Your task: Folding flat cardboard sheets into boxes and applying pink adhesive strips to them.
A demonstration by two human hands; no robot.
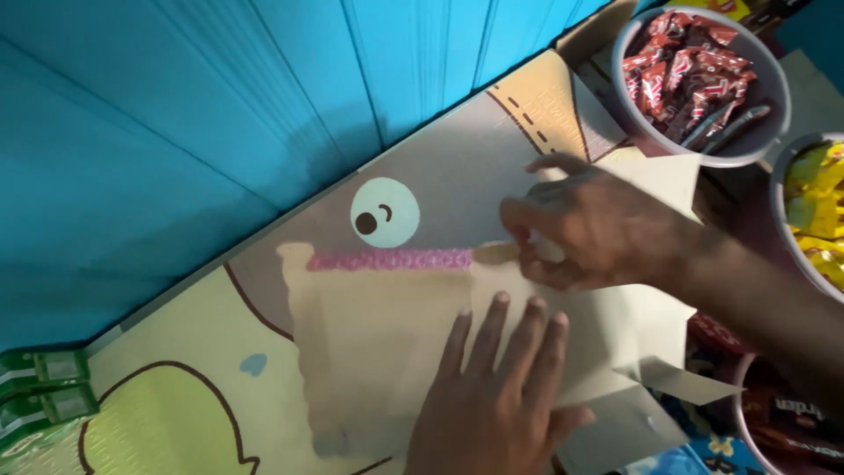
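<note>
A brown paper bag (378, 352) lies flat on a low table (176, 369) printed with a cartoon animal, its long axis running toward the lower left, its serrated mouth edge facing left. A pink glitter strip (391, 259) runs along the bag's upper edge, left to right. The left hand (492, 396) lies flat on the bag, palm down, fingers together and pointing up toward the strip. The right hand (598, 229) is curled over the right end of the strip, fingertips pinched there; exactly what they grip I cannot tell. More brown paper (651, 352) lies under the right wrist.

To the right stand round tubs: a grey one (774, 114) full of red-wrapped sweets (686, 70), another (778, 202) holding yellow packets (818, 202), and a third (743, 422) at lower right with dark wrappers. Green packets (44, 387) sit at the far left. Behind the table is a blue plank wall (220, 97)
</note>
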